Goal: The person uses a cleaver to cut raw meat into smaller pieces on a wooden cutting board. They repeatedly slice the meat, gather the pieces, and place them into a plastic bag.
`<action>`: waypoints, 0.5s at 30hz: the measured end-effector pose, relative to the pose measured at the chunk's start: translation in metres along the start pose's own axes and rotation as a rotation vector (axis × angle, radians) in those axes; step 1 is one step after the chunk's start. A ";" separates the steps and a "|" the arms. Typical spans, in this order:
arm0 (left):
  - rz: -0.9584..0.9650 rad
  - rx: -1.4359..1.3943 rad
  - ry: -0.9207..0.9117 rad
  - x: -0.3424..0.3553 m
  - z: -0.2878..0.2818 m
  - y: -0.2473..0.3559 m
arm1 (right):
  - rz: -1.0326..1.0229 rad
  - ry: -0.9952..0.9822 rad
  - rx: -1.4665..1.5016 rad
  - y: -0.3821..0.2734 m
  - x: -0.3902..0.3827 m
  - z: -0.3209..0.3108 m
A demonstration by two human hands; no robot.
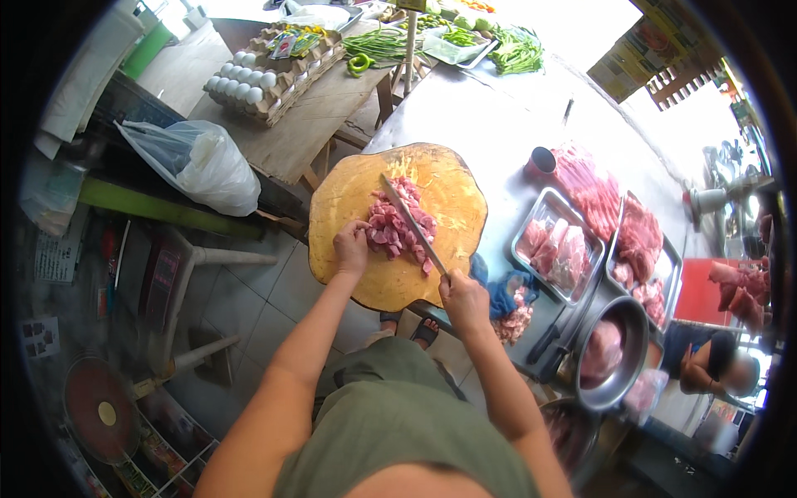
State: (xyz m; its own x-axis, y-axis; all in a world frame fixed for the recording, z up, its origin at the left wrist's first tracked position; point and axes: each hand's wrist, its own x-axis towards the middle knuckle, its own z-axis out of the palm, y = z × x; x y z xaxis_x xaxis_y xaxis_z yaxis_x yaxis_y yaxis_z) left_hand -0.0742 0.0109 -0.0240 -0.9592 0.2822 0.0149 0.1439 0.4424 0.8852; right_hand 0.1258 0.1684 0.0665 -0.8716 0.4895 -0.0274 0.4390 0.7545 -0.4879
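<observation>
My left hand (pixel 351 246) rests curled on the round wooden board (pixel 397 224), its fingertips pressed against the near side of the pile of cut meat (pixel 397 224). My right hand (pixel 462 297) is closed around the handle of the knife (pixel 413 222). The blade runs from that hand up and to the left, lying slantwise across the pile, with its tip past the far edge of the pink cubes. The meat sits near the middle of the board, and the board lies at the near left end of the pale bench (pixel 498 124).

Just beside my right hand there is a blue cloth (pixel 502 292) with some meat scraps on it. Further right stand two metal trays (pixel 552 249) of larger meat pieces, and more slabs lie on the bench behind them, by a small red cup (pixel 541 160). A metal bowl (pixel 614 353) with meat in it sits below the trays.

To the left, well apart from the board, a lower wooden table (pixel 299 124) carries egg cartons (pixel 266 79). A white plastic bag (pixel 199 162) lies near its edge. Green vegetables (pixel 515 50) lie at the far end. Another person (pixel 714 361) is at the lower right.
</observation>
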 end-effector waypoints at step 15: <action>0.204 -0.020 -0.059 0.000 -0.014 0.014 | -0.114 -0.063 -0.234 0.052 0.073 0.041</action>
State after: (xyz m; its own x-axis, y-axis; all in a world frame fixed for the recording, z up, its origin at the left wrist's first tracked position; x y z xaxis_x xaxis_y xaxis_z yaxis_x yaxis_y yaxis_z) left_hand -0.0758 0.0057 -0.0050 -0.8949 0.4135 0.1679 0.3280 0.3541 0.8758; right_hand 0.0761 0.2254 0.0038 -0.9268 0.3731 -0.0420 0.3697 0.8873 -0.2757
